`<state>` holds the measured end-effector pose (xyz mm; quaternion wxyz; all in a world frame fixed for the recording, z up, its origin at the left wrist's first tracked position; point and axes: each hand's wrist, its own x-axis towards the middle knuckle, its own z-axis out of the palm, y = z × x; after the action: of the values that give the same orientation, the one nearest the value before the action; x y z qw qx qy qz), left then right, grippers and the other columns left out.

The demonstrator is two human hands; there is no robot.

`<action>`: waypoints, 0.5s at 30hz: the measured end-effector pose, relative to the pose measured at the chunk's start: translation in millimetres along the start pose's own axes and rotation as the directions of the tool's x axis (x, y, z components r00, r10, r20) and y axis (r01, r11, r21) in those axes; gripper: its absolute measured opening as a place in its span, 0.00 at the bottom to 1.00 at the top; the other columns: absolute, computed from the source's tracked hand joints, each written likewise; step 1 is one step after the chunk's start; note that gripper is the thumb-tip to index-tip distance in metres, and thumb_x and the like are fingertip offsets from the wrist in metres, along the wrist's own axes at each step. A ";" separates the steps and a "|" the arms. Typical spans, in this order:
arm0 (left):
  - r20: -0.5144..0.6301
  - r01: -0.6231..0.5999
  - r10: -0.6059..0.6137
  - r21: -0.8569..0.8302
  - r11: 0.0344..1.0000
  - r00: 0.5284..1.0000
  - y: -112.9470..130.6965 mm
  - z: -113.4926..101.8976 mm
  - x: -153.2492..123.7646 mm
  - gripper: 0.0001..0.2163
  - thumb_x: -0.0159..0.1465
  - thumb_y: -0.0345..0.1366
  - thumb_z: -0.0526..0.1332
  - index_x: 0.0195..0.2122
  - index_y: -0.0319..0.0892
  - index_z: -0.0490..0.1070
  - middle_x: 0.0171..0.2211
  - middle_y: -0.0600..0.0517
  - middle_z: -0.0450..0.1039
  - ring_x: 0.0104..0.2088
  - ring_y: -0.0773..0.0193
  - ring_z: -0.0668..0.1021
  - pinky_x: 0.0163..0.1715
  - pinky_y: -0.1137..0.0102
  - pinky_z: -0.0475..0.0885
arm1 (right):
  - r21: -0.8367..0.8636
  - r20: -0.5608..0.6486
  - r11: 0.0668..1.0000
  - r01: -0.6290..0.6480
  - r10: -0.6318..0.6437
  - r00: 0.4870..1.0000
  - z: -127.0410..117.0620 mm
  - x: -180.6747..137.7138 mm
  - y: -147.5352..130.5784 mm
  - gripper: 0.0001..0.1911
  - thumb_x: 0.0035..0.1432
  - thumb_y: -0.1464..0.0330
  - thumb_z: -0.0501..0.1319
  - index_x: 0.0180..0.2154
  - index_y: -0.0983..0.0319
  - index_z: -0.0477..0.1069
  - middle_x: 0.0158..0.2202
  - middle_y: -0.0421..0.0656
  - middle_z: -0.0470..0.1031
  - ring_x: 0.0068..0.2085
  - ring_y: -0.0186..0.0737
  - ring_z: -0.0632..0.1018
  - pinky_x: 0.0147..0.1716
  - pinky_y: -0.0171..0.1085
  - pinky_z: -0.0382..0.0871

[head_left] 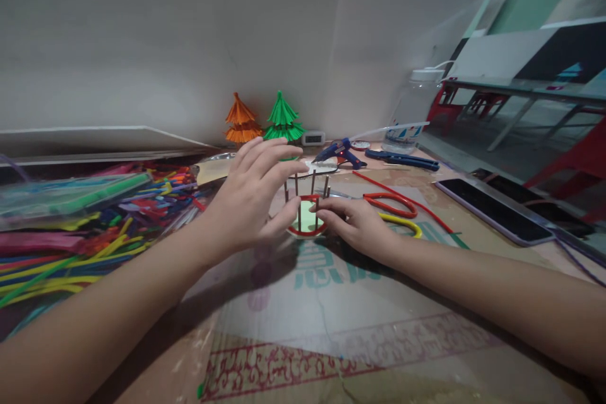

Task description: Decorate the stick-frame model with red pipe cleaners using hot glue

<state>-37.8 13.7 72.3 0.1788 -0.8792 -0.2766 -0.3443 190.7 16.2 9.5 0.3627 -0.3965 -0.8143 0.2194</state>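
On the tabletop in front of me stands a small round frame with a pale green base, a red fuzzy rim and several upright brown sticks. My left hand is raised at its left side, fingers stretched and apart, holding nothing. The left thumb tip comes close to the sticks. At the frame's right edge, my right hand has thumb and forefinger closed around the lower part of a stick by the red rim. The exact contact is partly hidden by the fingers. A red pipe cleaner lies looped beyond the right hand, near a yellow one.
Colourful pipe cleaners and a clear plastic box crowd the left. Behind are orange and green little trees, a blue glue gun, dark blue pliers-like tool and water bottle. A phone lies right.
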 end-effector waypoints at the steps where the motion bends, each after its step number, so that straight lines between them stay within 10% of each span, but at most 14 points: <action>1: -0.006 0.023 -0.023 -0.017 1.000 1.000 -1.0 -1.9 1.3 0.15 0.65 0.35 0.56 0.52 0.45 0.69 0.57 0.45 0.70 0.61 0.51 0.69 0.64 0.50 0.59 | 0.024 -0.032 1.000 -0.006 0.007 0.999 -0.7 -0.9 -1.0 0.11 0.66 0.63 0.56 0.40 0.61 0.74 0.33 0.42 0.79 0.33 0.37 0.76 0.33 0.36 0.67; 8: -0.023 0.322 -0.347 -0.322 0.890 0.937 -16.5 18.7 -14.3 0.18 0.71 0.42 0.51 0.58 0.41 0.64 0.56 0.42 0.71 0.56 0.54 0.74 0.57 0.56 0.69 | 0.274 -0.208 0.962 0.001 0.058 0.976 -2.6 -4.4 4.8 0.11 0.67 0.59 0.55 0.35 0.59 0.62 0.26 0.35 0.64 0.25 0.32 0.65 0.26 0.34 0.60; 15: 0.226 0.487 -0.432 -0.370 0.791 0.873 -9.9 59.2 -64.0 0.39 0.62 0.52 0.64 0.68 0.39 0.49 0.64 0.31 0.62 0.61 0.45 0.71 0.58 0.47 0.68 | 0.318 -0.199 0.946 -0.058 0.127 0.972 0.7 8.2 24.4 0.09 0.67 0.60 0.54 0.40 0.58 0.61 0.28 0.34 0.62 0.26 0.32 0.64 0.26 0.33 0.59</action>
<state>-52.8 28.2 -12.9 -0.1196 -0.8232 -0.4135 -0.3703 198.6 37.2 -3.2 0.4962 -0.3941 -0.7057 0.3170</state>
